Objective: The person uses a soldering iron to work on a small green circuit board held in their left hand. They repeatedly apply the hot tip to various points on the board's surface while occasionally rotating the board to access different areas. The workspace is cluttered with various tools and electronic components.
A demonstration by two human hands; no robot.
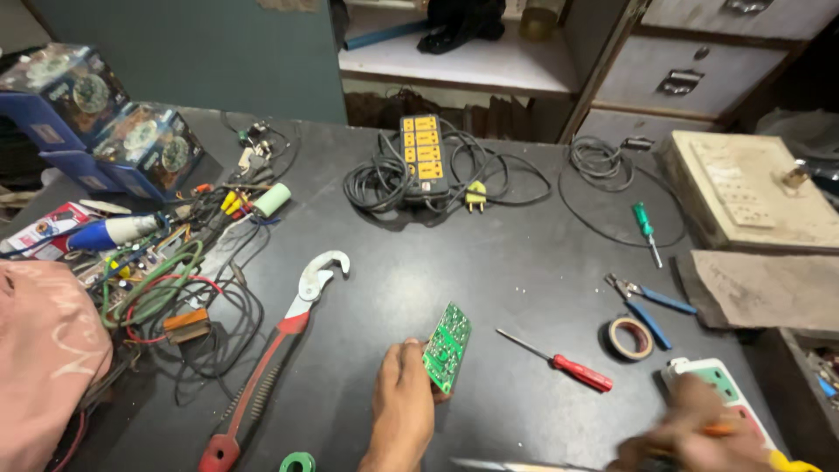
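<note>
Left hand (404,391) grips a green circuit board (447,347), held tilted just above the dark table (489,262) beside a red screwdriver (559,362), while the blurred right hand (690,433) is clenched on an orange-handled tool (718,429) over a white power strip (721,389).

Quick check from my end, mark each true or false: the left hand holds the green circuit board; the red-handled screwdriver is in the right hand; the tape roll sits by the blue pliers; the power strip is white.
1. The left hand holds the green circuit board. True.
2. The red-handled screwdriver is in the right hand. False: it lies on the table, apart from both hands.
3. The tape roll sits by the blue pliers. True.
4. The power strip is white. False: it is black with yellow sockets.
</note>
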